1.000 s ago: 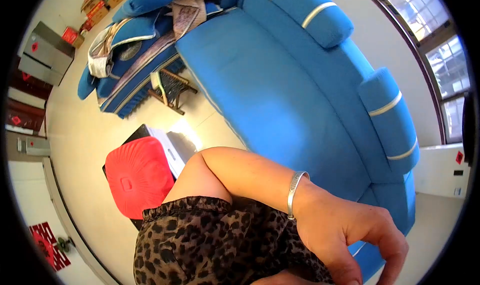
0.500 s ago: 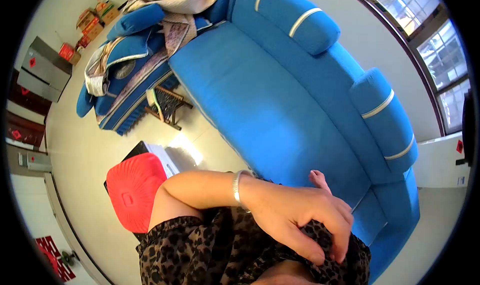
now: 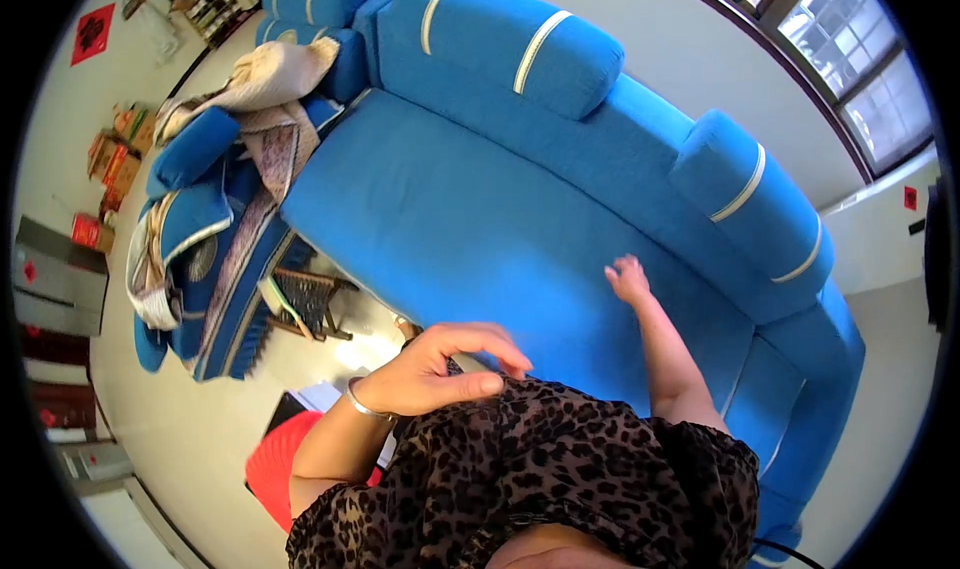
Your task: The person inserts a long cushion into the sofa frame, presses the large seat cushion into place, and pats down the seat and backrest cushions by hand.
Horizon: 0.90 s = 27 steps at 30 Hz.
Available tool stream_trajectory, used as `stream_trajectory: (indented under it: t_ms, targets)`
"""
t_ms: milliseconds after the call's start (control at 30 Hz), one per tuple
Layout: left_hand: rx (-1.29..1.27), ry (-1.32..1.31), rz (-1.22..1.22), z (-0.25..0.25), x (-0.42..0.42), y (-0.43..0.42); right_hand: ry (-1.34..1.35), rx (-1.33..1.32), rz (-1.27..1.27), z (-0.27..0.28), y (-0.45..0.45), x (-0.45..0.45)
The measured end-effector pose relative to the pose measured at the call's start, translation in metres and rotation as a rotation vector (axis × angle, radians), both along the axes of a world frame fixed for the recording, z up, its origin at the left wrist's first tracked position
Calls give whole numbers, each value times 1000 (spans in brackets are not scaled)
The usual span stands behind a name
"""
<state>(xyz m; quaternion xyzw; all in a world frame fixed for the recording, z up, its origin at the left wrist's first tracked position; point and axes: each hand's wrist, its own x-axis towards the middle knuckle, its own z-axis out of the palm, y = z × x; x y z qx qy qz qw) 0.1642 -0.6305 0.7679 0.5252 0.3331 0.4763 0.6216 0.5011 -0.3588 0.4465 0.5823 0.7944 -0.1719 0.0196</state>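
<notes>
My left hand (image 3: 445,369), a silver bracelet (image 3: 362,399) on its wrist, is in front of my chest. Its fingers curve with the thumb apart, and nothing shows in them. My right hand (image 3: 628,279) reaches out over the seat of a blue sofa (image 3: 450,219), fingers a little spread and holding nothing visible. Whether it touches the fabric I cannot tell. Leopard-print clothing (image 3: 580,439) covers my body between the two arms. Thick blue back cushions (image 3: 745,194) with pale stripes line the sofa beyond my right hand.
Rumpled blankets (image 3: 270,74) and cushions lie on the sofa's left section. A low dark stool (image 3: 318,299) with a pale brush-like object (image 3: 284,304) stands before it. Close by my left elbow is a red cushion (image 3: 275,464). Boxes (image 3: 115,169) stand along the far wall.
My left hand has come away from the clothing on my right side and moved left. My right arm now stretches forward over the seat. The whole view has shifted.
</notes>
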Motion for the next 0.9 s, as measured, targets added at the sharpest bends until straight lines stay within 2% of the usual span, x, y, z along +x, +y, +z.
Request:
stream_trajectory:
  t_ms: [133, 200, 300, 433, 467, 500, 567, 600, 667, 700, 733, 800, 867, 900]
  targets:
    - [-104, 49, 2, -32, -98, 50, 192, 273, -22, 51, 45, -143]
    - [-150, 80, 7, -46, -157, 79, 215, 401, 50, 53, 67, -207]
    - [-215, 119, 68, -84, -233, 114, 150, 554, 247, 74, 96, -297]
    - [-320, 343, 163, -114, -313, 161, 46, 547, 476, 87, 154, -379]
    - [-277, 381, 197, -134, -327, 169, 12, 551, 516, 91, 168, -390]
    - [-230, 451, 184, -140, -337, 179, -9, 479, 514, 101, 181, -397]
    - [-149, 543, 159, -158, -346, 198, -117, 47, 346, 121, 209, -405]
    - [-122, 568, 140, -169, -346, 205, -137, -86, 301, 124, 226, -399]
    - [-112, 612, 84, -178, -339, 213, -358, 47, 257, 147, 265, -389]
    - [-106, 612, 60, -180, -331, 216, -244, 316, 238, 147, 299, -369]
    - [-90, 609, 28, -181, -323, 220, -157, 786, 206, 142, 329, -353]
    - [-83, 659, -31, -184, -315, 225, 99, 1102, -1, 169, 369, -356]
    - [49, 740, -74, -190, -303, 228, 424, 1591, -247, 214, 351, -390]
    - [17, 729, -100, -190, -303, 236, 463, 1575, -221, 208, 365, -391]
